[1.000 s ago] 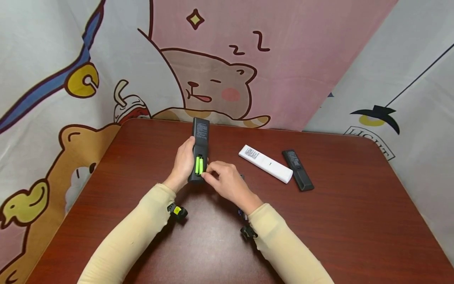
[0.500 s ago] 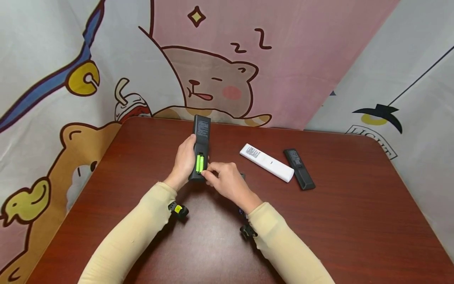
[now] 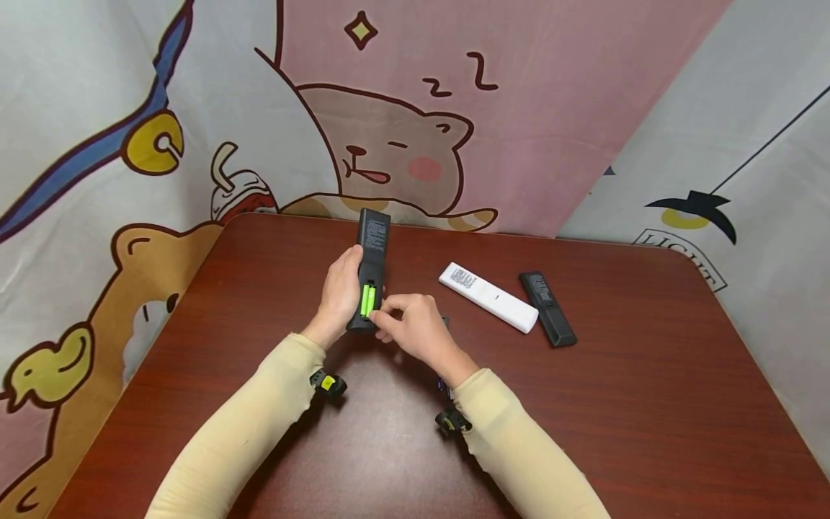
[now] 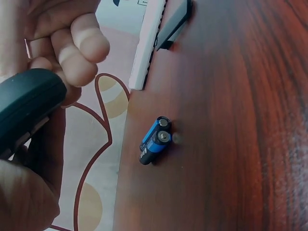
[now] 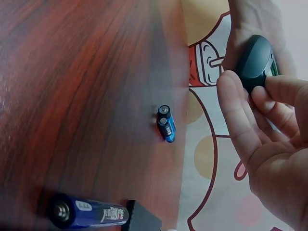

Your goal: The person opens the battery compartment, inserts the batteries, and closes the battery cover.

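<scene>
In the head view, my left hand grips a black remote control, back side up, above the table. Its battery compartment is uncovered and holds two bright green batteries side by side. My right hand is at the remote's lower right edge. The right thumb presses by the lower end of the batteries, with the other fingers curled behind the edge. In the right wrist view, the end of the remote sits between that thumb and the fingers. The left wrist view shows only the remote's dark end.
A white remote control and a smaller black one lie touching at right. Two blue-and-black batteries lie together on the brown table. Another purple-blue battery lies beside a black piece. A printed curtain hangs behind.
The remote in my left hand has shifted slightly to the right and turned a little. My right thumb stays at the lower end of the green batteries. The view has shifted slightly.
</scene>
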